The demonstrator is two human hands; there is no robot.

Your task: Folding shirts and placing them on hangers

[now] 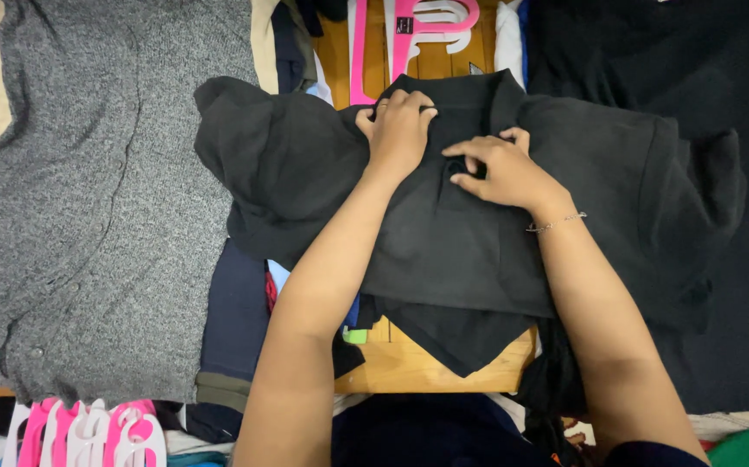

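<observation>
Pinching the collar of a black polo shirt (443, 233) spread at worktop centre, left hand (398, 130) grips fabric at 12 o'clock w/ fingers curled, right hand (500, 169) nips the placket; looks soft, light, floppy, best held at collar/shoulders.

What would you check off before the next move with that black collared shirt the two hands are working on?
1. Left hand grips the collar of the black collared shirt: ok.
2. Right hand pinches the fabric at the placket below the collar: ok.
3. Shirt spread flat: not ok, the left sleeve is bunched.
4. Pink plastic hanger above the collar lies apart from the shirt: ok.
5. Grey knit cardigan at the left stays off the shirt: ok.
6. Buttons fastened: cannot tell.
</observation>
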